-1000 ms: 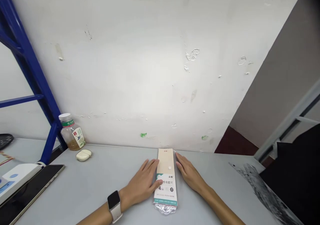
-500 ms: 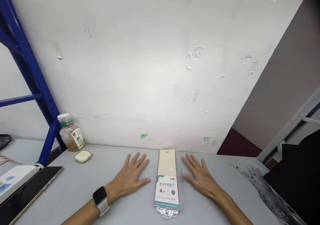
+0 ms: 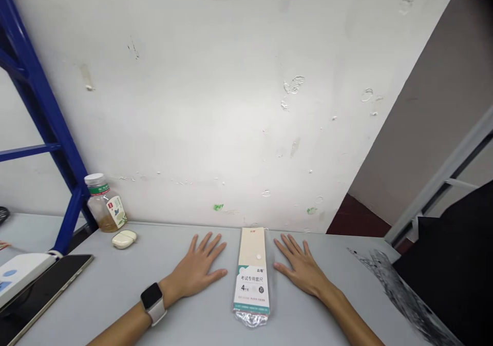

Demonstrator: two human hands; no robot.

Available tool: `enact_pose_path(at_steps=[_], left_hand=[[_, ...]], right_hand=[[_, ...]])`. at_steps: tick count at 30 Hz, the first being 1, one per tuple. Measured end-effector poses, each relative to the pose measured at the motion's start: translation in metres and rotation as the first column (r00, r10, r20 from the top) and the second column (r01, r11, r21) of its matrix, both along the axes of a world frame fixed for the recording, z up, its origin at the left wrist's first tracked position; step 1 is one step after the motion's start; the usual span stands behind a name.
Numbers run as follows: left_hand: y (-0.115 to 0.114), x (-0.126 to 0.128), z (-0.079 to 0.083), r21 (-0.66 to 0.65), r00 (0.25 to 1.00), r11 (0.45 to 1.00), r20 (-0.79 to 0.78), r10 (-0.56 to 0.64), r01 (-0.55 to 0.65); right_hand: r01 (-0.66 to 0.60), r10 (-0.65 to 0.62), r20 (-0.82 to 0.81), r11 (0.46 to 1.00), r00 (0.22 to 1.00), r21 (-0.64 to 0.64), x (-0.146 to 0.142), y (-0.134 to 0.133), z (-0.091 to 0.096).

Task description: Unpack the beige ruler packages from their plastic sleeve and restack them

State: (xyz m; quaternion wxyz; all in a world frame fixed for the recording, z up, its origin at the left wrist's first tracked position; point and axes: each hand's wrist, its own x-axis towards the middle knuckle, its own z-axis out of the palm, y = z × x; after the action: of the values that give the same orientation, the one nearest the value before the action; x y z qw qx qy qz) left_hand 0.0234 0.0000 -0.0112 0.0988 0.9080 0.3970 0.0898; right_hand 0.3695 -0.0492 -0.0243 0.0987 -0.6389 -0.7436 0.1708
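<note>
Between my two hands lies a flat ruler set package (image 3: 252,279), a beige and white card with teal bands inside a clear plastic sleeve. Its far end reaches nearly to the wall. To the left of it, my left hand (image 3: 198,269) rests flat on the grey desk (image 3: 200,320) with the fingers spread, and a smartwatch (image 3: 152,301) is on that wrist. On the other side, my right hand (image 3: 300,266) also lies flat, fingers apart, close to the package's right edge. Neither hand holds anything or touches the package.
A cream earbud case (image 3: 124,239) and a clear bottle (image 3: 106,205) with a little brown liquid stand at the back left. Nearer are a dark phone (image 3: 42,294) and a white box (image 3: 21,274). Blue metal framing (image 3: 50,110) rises at left. Black fabric (image 3: 450,264) hangs at right.
The view has shifted slightly, so everything sits a little further left. Both hands and the ruler set package keep about the same places on the desk.
</note>
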Motion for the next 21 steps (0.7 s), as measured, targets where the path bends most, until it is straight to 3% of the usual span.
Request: enact_pose_path(at_steps=[14, 21], left_hand=[[0.0007, 0.0001, -0.0009, 0.004, 1.000, 1.000, -0.023, 0.009, -0.009], [0.0012, -0.0006, -0.0016, 0.020, 1.000, 1.000, -0.023, 0.007, -0.006]], right_hand=[[0.008, 0.001, -0.102, 0.996, 0.995, 0.083, 0.0026, 0.0007, -0.0058], [0.002, -0.002, -0.017, 1.000, 1.000, 0.027, 0.0005, 0.0002, -0.0028]])
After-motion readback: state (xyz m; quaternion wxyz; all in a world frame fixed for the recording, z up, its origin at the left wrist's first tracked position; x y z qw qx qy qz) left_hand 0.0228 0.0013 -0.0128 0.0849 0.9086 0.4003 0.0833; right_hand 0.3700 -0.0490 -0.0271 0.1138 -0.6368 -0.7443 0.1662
